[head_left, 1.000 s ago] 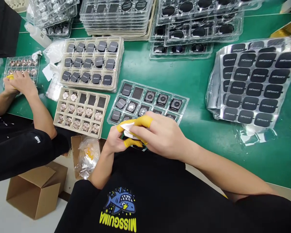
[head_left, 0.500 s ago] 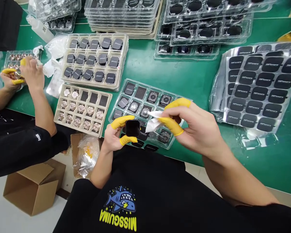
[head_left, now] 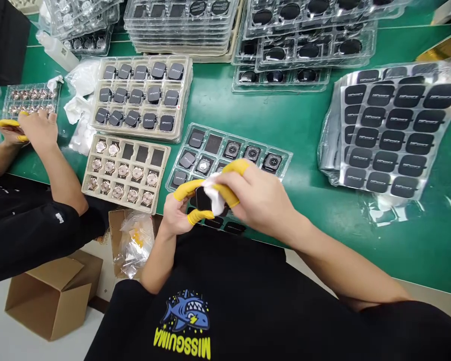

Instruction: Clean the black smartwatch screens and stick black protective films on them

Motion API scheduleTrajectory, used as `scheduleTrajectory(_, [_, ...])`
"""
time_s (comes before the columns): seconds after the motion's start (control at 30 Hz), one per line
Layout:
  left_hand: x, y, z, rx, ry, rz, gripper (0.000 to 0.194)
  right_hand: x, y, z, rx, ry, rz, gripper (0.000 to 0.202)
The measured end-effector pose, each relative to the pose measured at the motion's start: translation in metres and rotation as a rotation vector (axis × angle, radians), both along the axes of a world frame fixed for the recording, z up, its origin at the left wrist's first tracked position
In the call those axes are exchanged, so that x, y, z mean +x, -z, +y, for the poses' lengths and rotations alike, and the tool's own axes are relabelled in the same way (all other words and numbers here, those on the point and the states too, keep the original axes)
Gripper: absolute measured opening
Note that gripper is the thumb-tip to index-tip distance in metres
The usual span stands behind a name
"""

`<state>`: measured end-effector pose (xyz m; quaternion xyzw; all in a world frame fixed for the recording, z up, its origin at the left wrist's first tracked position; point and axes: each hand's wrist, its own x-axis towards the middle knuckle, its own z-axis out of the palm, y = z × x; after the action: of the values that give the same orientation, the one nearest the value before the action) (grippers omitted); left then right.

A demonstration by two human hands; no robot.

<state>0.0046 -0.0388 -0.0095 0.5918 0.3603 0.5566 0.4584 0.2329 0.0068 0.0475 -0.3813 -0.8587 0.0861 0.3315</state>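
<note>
Yellow finger cots cover the thumb and index finger of each of my hands. My left hand (head_left: 178, 213) pinches a black square smartwatch head (head_left: 203, 199) by its edges, dark screen facing up. In my right hand (head_left: 257, 193) is a crumpled white cloth (head_left: 216, 195), pressed against the watch's right side and hiding part of the screen. Behind and below both hands lies a clear plastic tray (head_left: 285, 168) of watch parts and black square stickers. Several watch backs (head_left: 274, 161) show in its far row; its near rows are partly covered by my hands.
A beige tray of round watches (head_left: 122, 171) and a stack of trays with black squares (head_left: 135, 95) stand to the left. Sticker sheets (head_left: 393, 135) lie at right, with stacked clear trays (head_left: 308, 50) behind. A co-worker's hands (head_left: 41, 128) are at far left; open cardboard box (head_left: 48, 301) below.
My right hand has moved left with the cloth, from beside the watch onto its screen. My left hand still holds the watch. The co-worker's right hand has lowered slightly.
</note>
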Motion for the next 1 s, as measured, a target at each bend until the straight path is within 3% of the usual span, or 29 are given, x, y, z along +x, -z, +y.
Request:
scheduleTrajectory(0.17, [-0.006,0.004,-0.003,-0.072,-0.006,0.001,0.079,0.021,0.004,0.013,-0.156,0.105,0.072,0.015])
scheduleTrajectory(0.3, [-0.005,0.003,-0.001,-0.061,0.015,-0.058,0.077,0.031,-0.013,0.007,-0.171,0.044,0.25,0.005])
scheduleTrajectory(0.5, [0.0,-0.003,0.004,-0.013,-0.013,-0.042,0.073,0.03,-0.033,-0.007,-0.202,-0.047,0.294,0.017])
scheduleTrajectory(0.8, [0.007,-0.006,0.001,0.001,0.014,-0.044,0.067,-0.001,-0.014,-0.027,-0.054,-0.168,0.221,0.016])
scheduleTrajectory(1.0, [0.01,-0.001,-0.004,-0.014,0.009,-0.041,0.076,-0.001,0.002,-0.016,-0.025,0.086,-0.02,0.024])
